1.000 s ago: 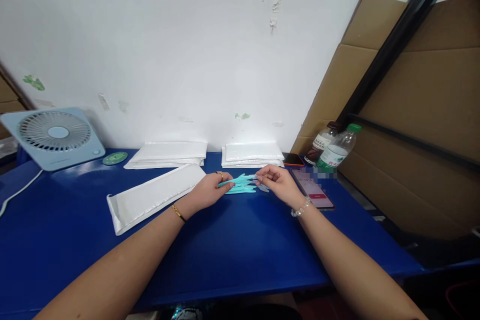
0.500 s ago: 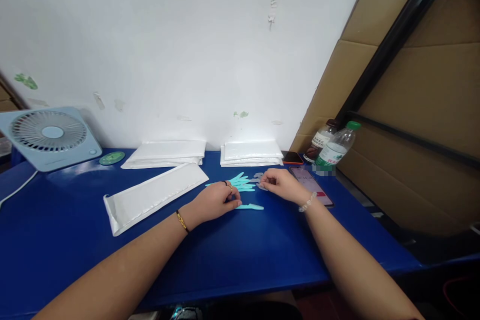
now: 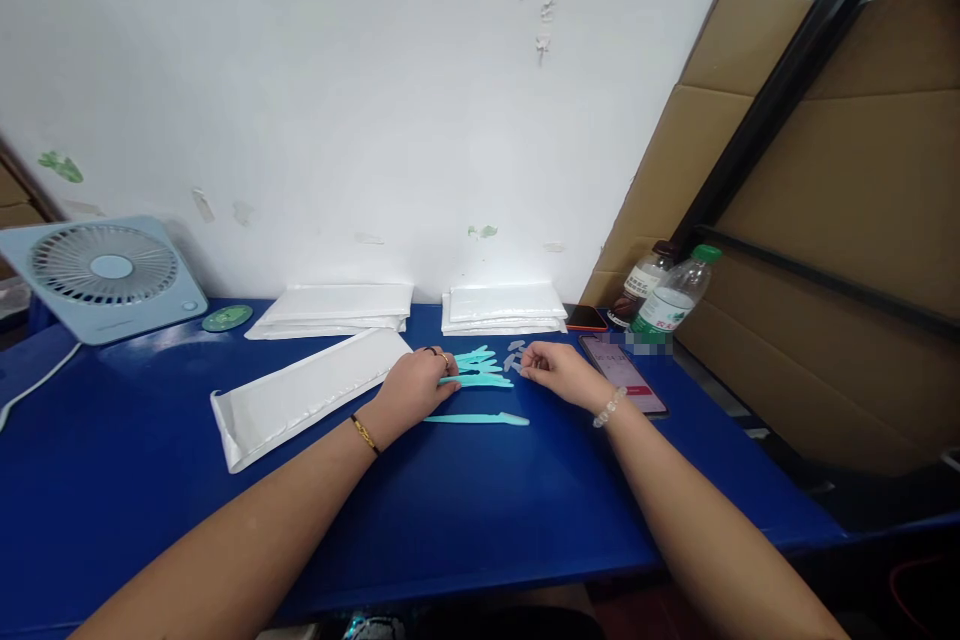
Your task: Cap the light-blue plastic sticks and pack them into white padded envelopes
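One turquoise eyebrow razor (image 3: 480, 418), head view, lies alone on the blue table (image 3: 465, 510), nearer the person than the pile of like razors (image 3: 484, 367). Left hand (image 3: 412, 385): thumb and fingers appear pinched on the handle of the pile's nearest razor. Right hand (image 3: 562, 370): fingertips drawn together among small translucent pieces (image 3: 510, 362), perhaps blade covers; cannot tell whether one is held.

Progress, judged: early sorting. One razor stands apart; several remain overlapped in the pile; the translucent pieces lie loose beside the razor tips. A white padded mailer (image 3: 315, 395) lies slantwise to the left.

Obscured: left fingers cover some handles, so no sure razor count; whether any blade is covered is too small to tell. Pixelation masks part of the phone (image 3: 626, 385) and the green-capped bottle's (image 3: 667, 305) base.
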{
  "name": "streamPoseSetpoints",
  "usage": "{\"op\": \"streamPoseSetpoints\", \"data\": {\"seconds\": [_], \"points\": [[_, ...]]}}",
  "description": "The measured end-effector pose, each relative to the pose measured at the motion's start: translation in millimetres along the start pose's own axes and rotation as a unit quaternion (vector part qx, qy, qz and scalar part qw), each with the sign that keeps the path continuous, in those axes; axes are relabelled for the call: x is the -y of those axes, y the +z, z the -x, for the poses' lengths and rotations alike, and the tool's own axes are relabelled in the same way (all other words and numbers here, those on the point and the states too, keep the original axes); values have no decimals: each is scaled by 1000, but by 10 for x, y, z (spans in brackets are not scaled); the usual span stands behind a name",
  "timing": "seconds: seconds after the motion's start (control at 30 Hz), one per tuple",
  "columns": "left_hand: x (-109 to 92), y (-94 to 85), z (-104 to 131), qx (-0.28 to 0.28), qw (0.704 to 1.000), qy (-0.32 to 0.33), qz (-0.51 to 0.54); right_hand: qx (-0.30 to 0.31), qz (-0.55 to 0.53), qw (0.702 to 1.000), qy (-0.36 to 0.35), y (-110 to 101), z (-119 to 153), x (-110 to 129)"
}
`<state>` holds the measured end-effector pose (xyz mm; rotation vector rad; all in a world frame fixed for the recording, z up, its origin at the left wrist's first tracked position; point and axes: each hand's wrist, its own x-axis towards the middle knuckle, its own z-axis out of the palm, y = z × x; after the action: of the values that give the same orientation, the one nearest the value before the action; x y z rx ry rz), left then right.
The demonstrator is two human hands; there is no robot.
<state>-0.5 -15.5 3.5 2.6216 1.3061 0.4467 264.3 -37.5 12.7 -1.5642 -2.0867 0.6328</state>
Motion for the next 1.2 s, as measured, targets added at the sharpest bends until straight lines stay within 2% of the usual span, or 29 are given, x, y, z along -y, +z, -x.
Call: {"op": "streamPoseSetpoints", "data": {"seconds": [0.1,0.17,0.37,0.6,0.7,0.87,0.97,1.0,1.07,1.13,1.2], "points": [[5,-22,-2,-16,999,-16,40,9,-85,996,-5,-18,9,6],[0,-44,-3,-21,997,-28,66,19,-103,994,-15,-13,9,9],[-14,-59,-14,-15,995,-27,93,34,-100,994,-32,30,6,69],[14,-63,-16,-20,995,-29,97,-6,-72,996,-50,1,13,33],[24,-58,-21,-16,993,-28,110,1,-74,996,-56,11,18,66],[-46,-50,2,7,989,2,145,58,-117,990,-54,39,58,209],[-99,-64,35,65,983,21,171,141,-144,977,-63,13,79,211],[-108,-68,44,83,981,27,173,152,-139,976,-69,4,76,190],[-104,-69,50,84,984,32,155,116,-96,985,-83,0,53,124],[-74,-57,41,42,993,33,105,36,-21,994,-103,21,11,44],[-32,-37,21,8,998,32,46,-10,46,991,-125,60,-39,-30]]}}
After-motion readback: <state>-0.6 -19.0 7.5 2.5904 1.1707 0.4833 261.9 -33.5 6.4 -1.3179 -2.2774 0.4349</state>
